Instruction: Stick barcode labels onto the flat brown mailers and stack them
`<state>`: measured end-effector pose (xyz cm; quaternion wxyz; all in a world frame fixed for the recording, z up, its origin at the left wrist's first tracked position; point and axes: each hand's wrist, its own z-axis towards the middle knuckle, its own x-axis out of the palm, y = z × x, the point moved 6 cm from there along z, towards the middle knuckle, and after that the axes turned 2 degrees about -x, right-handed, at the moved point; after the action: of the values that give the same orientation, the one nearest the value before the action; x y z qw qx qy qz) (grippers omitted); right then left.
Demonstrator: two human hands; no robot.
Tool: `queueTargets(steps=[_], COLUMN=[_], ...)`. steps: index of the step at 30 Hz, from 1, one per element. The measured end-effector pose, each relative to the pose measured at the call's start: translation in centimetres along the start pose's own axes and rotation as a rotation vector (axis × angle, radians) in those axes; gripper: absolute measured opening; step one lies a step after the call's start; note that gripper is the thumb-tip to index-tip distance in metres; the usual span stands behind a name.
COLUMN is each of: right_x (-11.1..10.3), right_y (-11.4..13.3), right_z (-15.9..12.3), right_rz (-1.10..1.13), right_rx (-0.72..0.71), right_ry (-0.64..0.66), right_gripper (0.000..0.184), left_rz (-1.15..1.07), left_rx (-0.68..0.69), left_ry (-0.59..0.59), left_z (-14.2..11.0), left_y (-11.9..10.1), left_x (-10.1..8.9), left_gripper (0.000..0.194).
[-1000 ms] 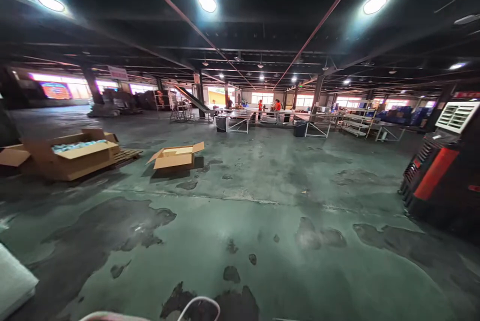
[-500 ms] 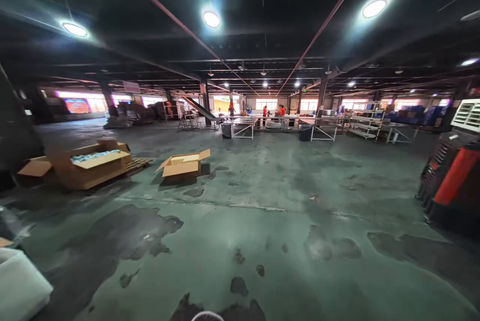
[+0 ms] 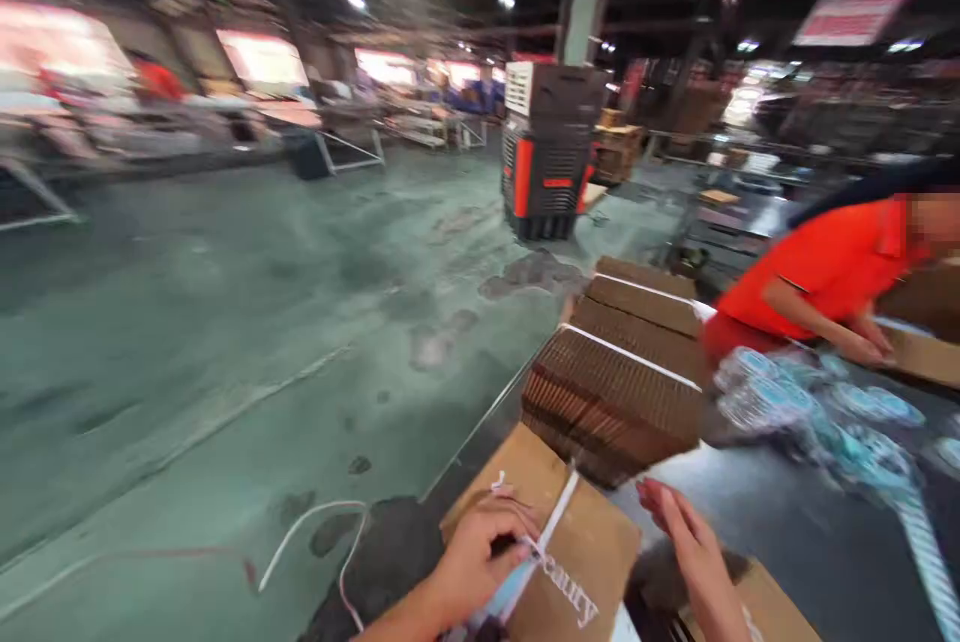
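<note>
In the head view, a brown cardboard bundle (image 3: 592, 542) printed with white letters lies at the bottom centre, with a white strap (image 3: 556, 514) across it. My left hand (image 3: 487, 547) rests on this bundle with its fingers curled and thumb brought in, closed on the strap. To the right of the bundle my right hand (image 3: 697, 562) hovers with its fingers stretched out, holding nothing. Just beyond lies a larger stack of folded cardboard (image 3: 615, 377), bound with white straps. Under my right hand, part of another cardboard piece (image 3: 772, 607) shows.
Clear plastic packages with teal parts (image 3: 817, 412) lie on the dark table (image 3: 810, 532) at right. A co-worker in an orange-red shirt (image 3: 817, 272) bends over it. A black-and-red machine (image 3: 555, 152) stands on the green floor. A loose white cord (image 3: 315, 512) trails at left.
My view has swung right and down, from the open floor to the table. Both my hands, the cardboard stacks and the co-worker now show; the open boxes at left are out of view.
</note>
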<state>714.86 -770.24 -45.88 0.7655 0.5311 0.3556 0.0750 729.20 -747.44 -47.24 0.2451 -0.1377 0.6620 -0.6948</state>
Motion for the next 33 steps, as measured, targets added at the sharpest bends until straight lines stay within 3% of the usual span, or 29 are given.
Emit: queueTargets(steps=[1, 3, 6, 8, 10, 13, 16, 18, 20, 25, 28, 33], right_x=[-0.8, -0.2, 4.3, 7.5, 9.5, 9.9, 8.5, 7.4, 7.0, 9.5, 10.6, 10.3], right_y=[0.9, 3.8, 8.1, 9.2, 9.5, 10.0, 11.8, 12.9, 12.8, 7.3, 6.6, 13.2], right_z=[-1.7, -3.9, -5.1, -5.7, -6.2, -6.7, -7.9, -10.1, -14.2, -27.5, -30.8, -26.3], right_rz=[-0.073, -0.263, -0.567, -0.726, -0.844, -0.962, -1.065, -1.146, -1.198, -1.118, -0.940, -0.125], right_rx=[0.001, -0.091, -0.283, -0.341, -0.358, -0.369, -0.362, -0.286, -0.151, 0.290, 0.472, 0.261], right_ry=[-0.018, 0.001, 0.187, 0.354, 0.472, 0.524, 0.494, 0.451, 0.428, 0.478, 0.240, -0.452], right_gripper=[0.038, 0.035, 0.042, 0.045, 0.035, 0.018, 0.012, 0.011, 0.013, 0.016, 0.020, 0.025], left_rz=[0.002, -0.028, -0.055, -0.036, -0.005, 0.067, 0.068, 0.013, -0.025, -0.129, -0.248, -0.352], left_rx=[0.017, 0.026, -0.003, -0.034, -0.058, -0.091, -0.149, -0.199, -0.233, -0.271, -0.321, -0.332], left_ry=[0.027, 0.087, 0.210, 0.269, 0.303, 0.341, 0.368, 0.369, 0.364, 0.301, 0.346, 0.461], left_z=[-0.3, -1.0, -2.4, -3.4, -4.1, -4.2, -3.5, -3.0, -2.8, -3.3, -4.4, -6.7], left_y=[-0.1, -0.5, -1.2, -1.4, -1.3, -0.4, 1.0, 1.8, 2.2, 1.5, 0.3, -1.8], left_x=[0.0, -0.3, -1.0, -1.7, -2.6, -3.5, -3.9, -4.0, -4.1, -5.0, -4.7, -2.5], left_gripper=[0.017, 0.017, 0.020, 0.023, 0.024, 0.021, 0.018, 0.020, 0.022, 0.028, 0.028, 0.025])
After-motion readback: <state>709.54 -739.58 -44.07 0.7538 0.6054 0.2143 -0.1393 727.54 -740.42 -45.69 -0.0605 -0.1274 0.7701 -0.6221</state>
